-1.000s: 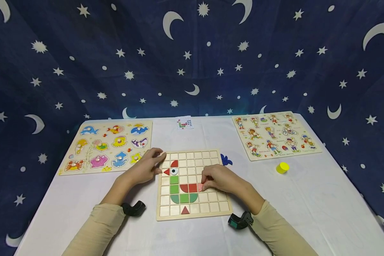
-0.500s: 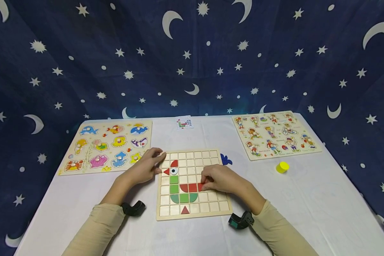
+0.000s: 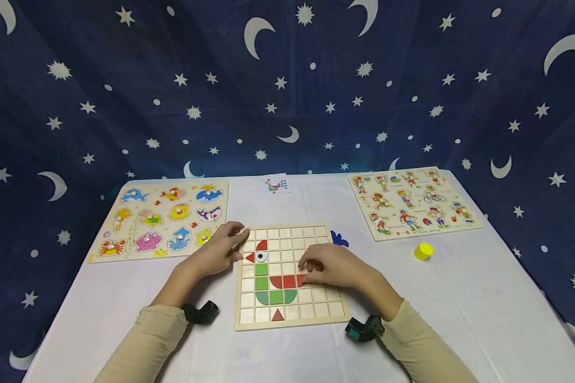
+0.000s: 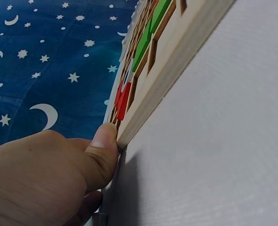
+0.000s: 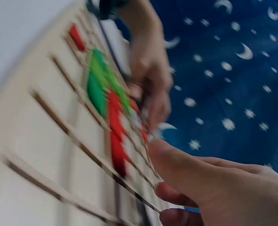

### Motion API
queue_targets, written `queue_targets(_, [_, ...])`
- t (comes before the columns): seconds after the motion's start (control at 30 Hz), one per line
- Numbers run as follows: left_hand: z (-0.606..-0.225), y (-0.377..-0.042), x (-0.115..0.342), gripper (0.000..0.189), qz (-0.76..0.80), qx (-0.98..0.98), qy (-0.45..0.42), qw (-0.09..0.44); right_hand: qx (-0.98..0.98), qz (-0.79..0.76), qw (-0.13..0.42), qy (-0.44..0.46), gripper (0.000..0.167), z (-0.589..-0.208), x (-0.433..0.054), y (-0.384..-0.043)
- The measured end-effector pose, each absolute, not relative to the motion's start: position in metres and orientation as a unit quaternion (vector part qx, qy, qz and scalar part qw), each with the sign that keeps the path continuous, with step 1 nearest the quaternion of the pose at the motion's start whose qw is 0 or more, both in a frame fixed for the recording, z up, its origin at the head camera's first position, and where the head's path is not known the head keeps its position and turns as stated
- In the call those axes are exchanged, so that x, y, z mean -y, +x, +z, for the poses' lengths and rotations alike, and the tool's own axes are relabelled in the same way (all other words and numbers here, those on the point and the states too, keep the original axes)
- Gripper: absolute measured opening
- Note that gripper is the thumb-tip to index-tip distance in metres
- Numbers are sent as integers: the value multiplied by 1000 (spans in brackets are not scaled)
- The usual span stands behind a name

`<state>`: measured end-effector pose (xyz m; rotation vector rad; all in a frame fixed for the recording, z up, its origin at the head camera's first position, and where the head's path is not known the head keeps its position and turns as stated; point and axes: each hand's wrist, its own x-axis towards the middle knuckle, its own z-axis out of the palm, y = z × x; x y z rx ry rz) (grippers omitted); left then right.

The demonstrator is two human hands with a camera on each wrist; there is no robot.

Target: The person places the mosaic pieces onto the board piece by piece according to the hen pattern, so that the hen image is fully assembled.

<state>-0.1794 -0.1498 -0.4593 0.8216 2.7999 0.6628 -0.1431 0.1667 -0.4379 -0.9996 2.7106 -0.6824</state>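
Observation:
A wooden grid board [image 3: 278,317] lies mid-table, bearing flat red and green pieces and an eye tile [image 3: 261,256] arranged like a bird. My left hand [image 3: 214,251] rests at its left edge, thumb against the rim; the left wrist view shows the thumb [image 4: 104,136] at the board's corner, other fingers partly hidden. My right hand [image 3: 337,265] hovers over the right half, thumb and forefinger apart with nothing between them. Under the thumb, a red piece [image 3: 300,279] ends the red row, partly covered. Below stands a dark red triangle [image 3: 278,315].
A sea-animal peg puzzle [image 3: 165,218] lies at left, a puzzle of figures [image 3: 412,205] at right. A small picture card [image 3: 276,184] sits at the back. Blue pieces [image 3: 338,238] lie by the board's right edge, and a yellow cylinder [image 3: 423,251] stands farther right.
The red piece at the row's right end, first pale and pinched by my right hand, now lies in line. My right fingers have parted and lifted off it. The left hand stays put.

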Motion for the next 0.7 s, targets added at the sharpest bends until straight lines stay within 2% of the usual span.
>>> queue_targets(0.2, [-459, -179, 149, 61, 223, -933, 272, 78, -926, -277, 53, -252, 15, -427, -214, -165])
queue_targets(0.3, [-459, -179, 150, 61, 221, -934, 270, 78, -936, -267, 60, -221, 16, -425, -237, -173])
queue_targets(0.47, [-459, -179, 151, 61, 218, -935, 270, 75, -927, -272, 138, -219, 17, -426, -254, -176])
queue_targets(0.57, [-459, -179, 151, 61, 218, -935, 270, 74, -910, -281, 194, -234, 15, -427, -252, -174])
queue_targets(0.7, [-459, -179, 150, 61, 218, -935, 270, 75, -897, -271, 240, -254, 19, -428, -245, -170])
